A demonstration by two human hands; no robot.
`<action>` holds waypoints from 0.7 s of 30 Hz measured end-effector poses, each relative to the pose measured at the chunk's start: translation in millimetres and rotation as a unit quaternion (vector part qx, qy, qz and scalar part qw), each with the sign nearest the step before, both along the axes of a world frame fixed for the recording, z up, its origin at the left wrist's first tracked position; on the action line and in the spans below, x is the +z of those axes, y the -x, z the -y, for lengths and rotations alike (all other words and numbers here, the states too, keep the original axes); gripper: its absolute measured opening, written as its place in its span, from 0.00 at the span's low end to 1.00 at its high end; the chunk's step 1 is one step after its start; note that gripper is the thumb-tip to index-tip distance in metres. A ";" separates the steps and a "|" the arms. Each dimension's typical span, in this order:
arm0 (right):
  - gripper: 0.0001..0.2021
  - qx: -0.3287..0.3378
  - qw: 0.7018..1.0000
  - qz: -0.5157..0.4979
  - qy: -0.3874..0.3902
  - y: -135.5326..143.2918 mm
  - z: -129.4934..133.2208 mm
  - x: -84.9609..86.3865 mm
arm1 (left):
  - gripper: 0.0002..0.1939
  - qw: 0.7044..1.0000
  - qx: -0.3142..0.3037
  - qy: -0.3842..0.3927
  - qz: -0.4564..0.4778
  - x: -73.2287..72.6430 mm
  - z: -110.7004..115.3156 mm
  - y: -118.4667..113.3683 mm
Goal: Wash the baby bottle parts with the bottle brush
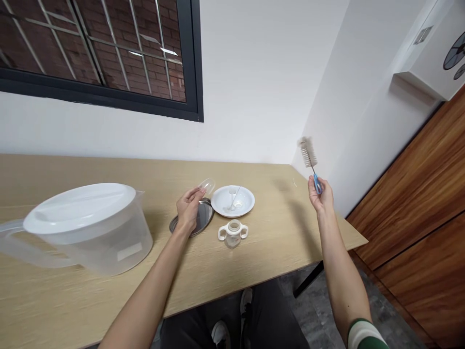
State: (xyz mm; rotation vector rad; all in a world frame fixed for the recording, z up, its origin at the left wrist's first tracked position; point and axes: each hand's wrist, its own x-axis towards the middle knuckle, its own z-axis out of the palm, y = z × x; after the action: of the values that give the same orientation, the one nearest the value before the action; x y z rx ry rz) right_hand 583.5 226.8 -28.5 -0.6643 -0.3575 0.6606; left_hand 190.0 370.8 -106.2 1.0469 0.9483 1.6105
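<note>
My left hand (189,208) pinches a small clear plastic cap (207,185) just above a round steel plate (201,218) on the wooden table (276,228). My right hand (320,194) is raised over the table's right end and grips the blue handle of a bottle brush (309,154), bristles pointing up. Between the hands, a white plate (233,200) holds small clear parts. In front of that plate stands a small baby bottle (233,233) with two white handles and no cap.
A large clear plastic pitcher (90,228) with a white lid stands at the left of the table. White walls meet in a corner behind the table, with a dark-framed window (109,53) at upper left and wooden panels (421,208) at right. My shoes show under the table's front edge.
</note>
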 end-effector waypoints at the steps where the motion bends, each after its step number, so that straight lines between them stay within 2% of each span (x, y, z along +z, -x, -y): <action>1: 0.05 0.033 0.999 -0.022 -0.009 3.4 -2.1 -8.6 | 0.35 1.000 -0.002 -0.001 0.002 -0.1 -0.2 0.3; 3: 0.08 0.101 0.994 -0.029 -0.009 11.0 -6.5 -26.6 | 0.35 1.000 -0.005 0.000 0.005 0.4 -0.1 0.6; 6: 0.14 0.191 0.980 0.040 0.024 24.9 -13.6 -52.5 | 0.36 1.000 -0.020 0.005 0.014 1.3 0.3 -0.3; 8: 0.17 0.259 0.960 0.086 0.063 37.7 -18.8 -66.4 | 0.38 0.999 -0.037 0.009 0.028 1.1 0.6 -1.5; 10: 0.16 0.330 0.929 0.135 0.095 54.6 -23.9 -74.8 | 0.39 0.998 -0.051 0.009 0.037 -0.1 1.2 -2.6; 13: 0.16 0.397 0.882 0.226 0.115 85.5 -31.6 -74.7 | 0.39 0.998 -0.059 0.006 0.034 -2.1 3.6 -3.0; 17: 0.24 0.400 0.850 0.318 0.129 122.2 -49.6 -61.2 | 0.38 0.998 -0.058 0.017 0.015 -2.6 6.6 -1.8; 19: 0.24 0.365 0.845 0.369 0.129 134.1 -64.3 -57.3 | 0.37 0.998 -0.052 0.025 0.009 -3.3 6.2 -0.9; 21: 0.23 0.296 0.843 0.433 0.115 140.6 -80.4 -58.3 | 0.37 0.999 -0.045 0.029 0.007 -5.3 4.4 0.2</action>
State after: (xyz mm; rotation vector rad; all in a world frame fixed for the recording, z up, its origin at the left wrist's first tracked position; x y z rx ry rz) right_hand 442.8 307.1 -86.7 -1.0866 -1.3875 0.9729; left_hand 189.7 366.4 -111.4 1.0236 0.9207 1.5067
